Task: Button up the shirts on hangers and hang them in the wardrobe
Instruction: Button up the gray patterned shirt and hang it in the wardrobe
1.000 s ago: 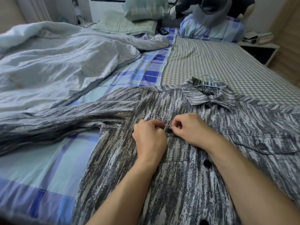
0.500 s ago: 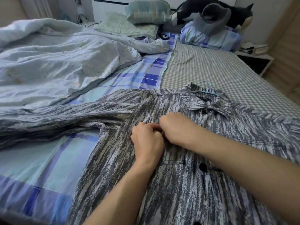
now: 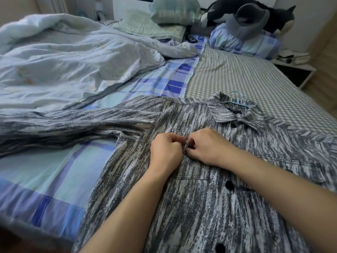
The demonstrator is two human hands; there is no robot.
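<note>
1. A bed with a blue-and-aqua plaid sheet [image 3: 54, 176] fills most of the view.
2. A grey-and-white checked cover [image 3: 237, 75] lies on the bed's right half, beside the plaid sheet.
3. A rumpled pale blue quilt [image 3: 63, 61] is heaped at the far left.
4. A pale green pillow [image 3: 145, 26] lies at the head, with a rolled green-striped cushion [image 3: 173, 10] on it.
5. A black-and-white plush animal [image 3: 255, 13] rests on a blue plaid pillow [image 3: 242, 42].
6. A white bedside cabinet [image 3: 295, 68] stands at the right, with some items on top too small to tell.
</note>
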